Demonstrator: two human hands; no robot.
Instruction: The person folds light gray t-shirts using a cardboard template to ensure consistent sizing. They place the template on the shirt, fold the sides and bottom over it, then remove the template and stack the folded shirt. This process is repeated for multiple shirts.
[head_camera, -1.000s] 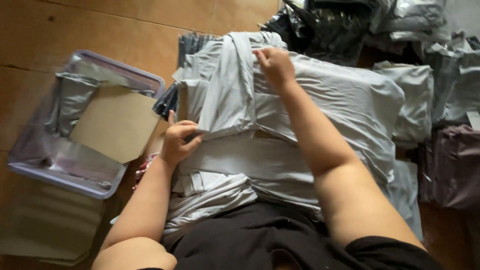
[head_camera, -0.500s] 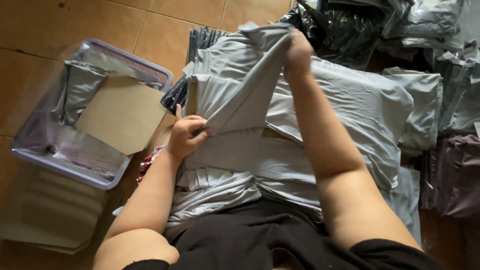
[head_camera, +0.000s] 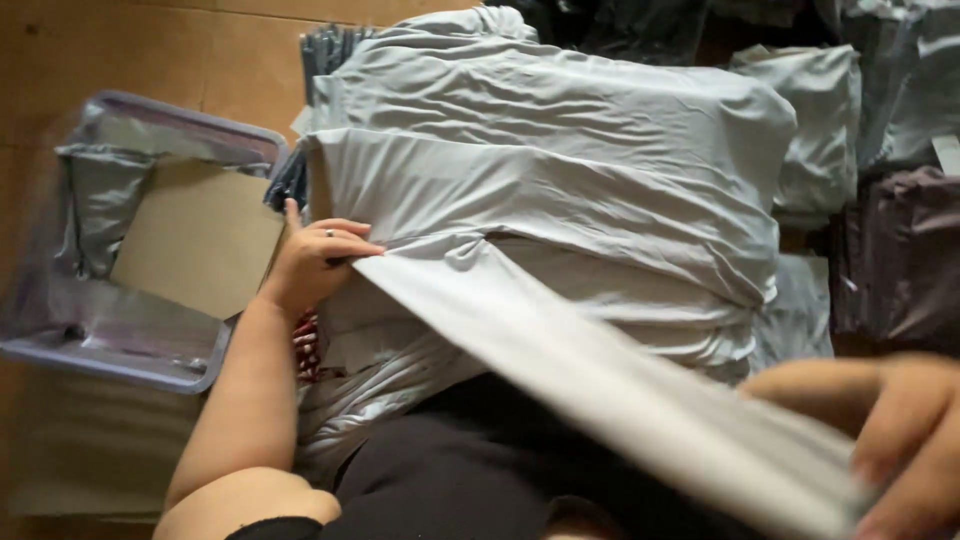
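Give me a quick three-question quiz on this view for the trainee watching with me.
1. True or false: the left hand rests on the near-left edge of the stack of grey plastic mailer bags.
2. What lies inside the clear plastic bin at the left? A) a flat brown cardboard sheet B) a pair of scissors C) a roll of tape
3. Fill in: the right hand grips one end of a single grey bag that stretches ____ across the view from the left hand.

Key: 1 true; 2 A, the cardboard sheet; 3 diagonally.
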